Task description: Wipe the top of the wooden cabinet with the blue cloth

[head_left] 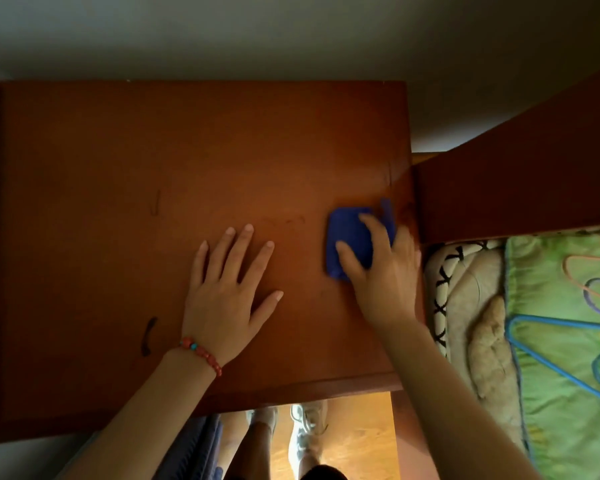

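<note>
We are wiping near the right edge of the wooden cabinet [187,150], so the risk we are judging is the blue cloth [349,237] sliding off toward the bed [561,306] if a stroke overshoots; leaning hard on the bracing hand could also make it slip. Our right hand [381,271] is pressing the folded cloth against the top, its fingers [369,225] lying spread and only slightly bent over it. Our left hand [226,296] is resting flat on the wood, its 5 fingers straight and holding nothing.
</note>
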Available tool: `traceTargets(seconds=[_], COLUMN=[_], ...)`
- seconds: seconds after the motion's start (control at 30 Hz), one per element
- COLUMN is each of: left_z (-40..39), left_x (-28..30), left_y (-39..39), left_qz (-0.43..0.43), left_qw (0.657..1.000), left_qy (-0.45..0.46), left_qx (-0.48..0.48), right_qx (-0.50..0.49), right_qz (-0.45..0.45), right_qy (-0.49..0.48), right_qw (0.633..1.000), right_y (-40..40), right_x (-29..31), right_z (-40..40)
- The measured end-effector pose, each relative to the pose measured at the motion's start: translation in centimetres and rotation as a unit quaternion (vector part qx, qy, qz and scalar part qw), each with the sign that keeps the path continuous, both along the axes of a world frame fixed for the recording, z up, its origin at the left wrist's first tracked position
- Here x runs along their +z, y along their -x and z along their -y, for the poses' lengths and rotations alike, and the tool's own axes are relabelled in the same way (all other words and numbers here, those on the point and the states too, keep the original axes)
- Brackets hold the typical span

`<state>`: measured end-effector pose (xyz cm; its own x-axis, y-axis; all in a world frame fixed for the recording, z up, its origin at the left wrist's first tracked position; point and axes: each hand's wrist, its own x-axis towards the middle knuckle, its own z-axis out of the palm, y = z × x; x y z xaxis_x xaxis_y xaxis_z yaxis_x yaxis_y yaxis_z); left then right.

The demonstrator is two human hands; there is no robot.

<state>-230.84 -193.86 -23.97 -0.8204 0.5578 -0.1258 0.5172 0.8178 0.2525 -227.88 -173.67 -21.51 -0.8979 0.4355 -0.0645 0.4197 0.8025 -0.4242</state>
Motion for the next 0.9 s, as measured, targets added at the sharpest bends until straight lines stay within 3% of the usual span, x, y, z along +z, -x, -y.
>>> traceTargets(seconds=[0.17, 0.43, 0.67, 0.9], left_z=[-0.2, 0.7, 2.0, 2.0], left_x=[-0.2, 1.0, 0.4, 0.2], left_y=[-0.2, -5.3, -10.3, -10.6], left_qz=[-0.010, -0.020, 0.000, -0.022], left_qw=[1.000, 0.999, 0.999, 0.998], left_qy=[0.013, -0.010, 0.024, 0.000], left_qx=[0.003, 0.033, 0.044, 0.053], right_qx=[-0.024, -0.007, -0.003, -0.003], right_qz=[-0.004, -0.005, -0.014, -0.028], right_qy=[0.003, 0.032, 0.000, 0.006], right_qw=[1.000, 0.999, 1.000, 1.000], right_y=[2.8, -8.8, -4.4, -14.1], right_x=[-0.4, -0.1, -0.8, -0.6], right_z=[-0.5, 2.3, 1.4, 3.0])
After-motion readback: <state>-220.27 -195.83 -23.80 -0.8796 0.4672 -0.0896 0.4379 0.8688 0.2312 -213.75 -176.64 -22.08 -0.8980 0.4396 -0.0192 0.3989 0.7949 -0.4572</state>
